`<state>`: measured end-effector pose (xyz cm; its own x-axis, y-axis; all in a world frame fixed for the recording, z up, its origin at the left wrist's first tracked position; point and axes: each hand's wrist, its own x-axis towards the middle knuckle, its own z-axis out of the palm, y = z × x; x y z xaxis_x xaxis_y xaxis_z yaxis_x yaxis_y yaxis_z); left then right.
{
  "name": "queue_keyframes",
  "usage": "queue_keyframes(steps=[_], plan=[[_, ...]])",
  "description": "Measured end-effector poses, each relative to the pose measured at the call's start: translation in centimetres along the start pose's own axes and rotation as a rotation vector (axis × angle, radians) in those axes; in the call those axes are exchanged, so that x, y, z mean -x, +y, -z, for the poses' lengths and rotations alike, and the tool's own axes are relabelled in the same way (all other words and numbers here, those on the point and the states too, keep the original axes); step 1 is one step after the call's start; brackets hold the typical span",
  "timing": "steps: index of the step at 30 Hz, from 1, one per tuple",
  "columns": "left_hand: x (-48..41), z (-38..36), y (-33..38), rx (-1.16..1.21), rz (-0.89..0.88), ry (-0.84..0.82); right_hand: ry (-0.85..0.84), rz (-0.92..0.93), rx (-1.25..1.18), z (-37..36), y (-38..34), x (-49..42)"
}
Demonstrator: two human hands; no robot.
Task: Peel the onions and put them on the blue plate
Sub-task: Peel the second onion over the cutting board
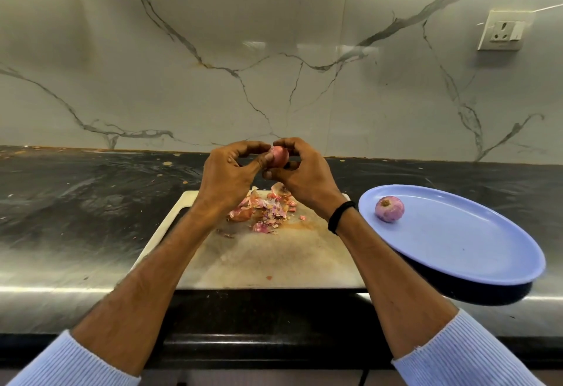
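Counted: two small pinkish-red onions, one round blue plastic plate, one pale stained rectangular cutting board, one loose heap of papery pink-orange onion skins, two grips. First onion point(279, 156) held in the air between both grips, above the far edge of the cutting board point(274, 259). Left grip point(227, 178) clenched on it from the left, thumb pressed against its near-left face, other fingers curled over the top. Right grip point(300, 172) clenched on it from the right, fingers curled round the far side and underneath. Largely covered by fingers, so long axis and pointing end of this one not readable. Second onion point(389, 209) already peeled, lying on its side on the far-left part of the blue plate point(457, 242), near the rim, well apart from both grips. Brownish root end turned up and to the left, long axis tilted that way. Plate on the dark glossy stone desk point(76, 203), just beside the right edge of the board. Heap of skins point(265, 209) on the far half of the board, under the grips. One black band point(341, 216) on the right wrist. Two light blue ribbed sleeves point(472, 355) on the forearms. White grey-veined wall point(274, 66) behind, with one white socket point(504, 30) at upper right.
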<state>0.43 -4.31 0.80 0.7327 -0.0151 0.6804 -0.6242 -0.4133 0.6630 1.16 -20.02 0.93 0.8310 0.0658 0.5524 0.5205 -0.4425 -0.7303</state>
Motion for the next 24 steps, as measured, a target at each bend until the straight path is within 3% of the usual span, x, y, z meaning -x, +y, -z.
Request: queue_keyframes(steps=[6,24], plan=[[-0.18,0.37,-0.18,0.056,0.036,-0.009,-0.086,-0.123,-0.370,0.68,-0.49,0.26],[0.43,-0.18,-0.45,-0.310,-0.221,0.131,-0.066,-0.069,-0.275,0.33,-0.31,0.21]])
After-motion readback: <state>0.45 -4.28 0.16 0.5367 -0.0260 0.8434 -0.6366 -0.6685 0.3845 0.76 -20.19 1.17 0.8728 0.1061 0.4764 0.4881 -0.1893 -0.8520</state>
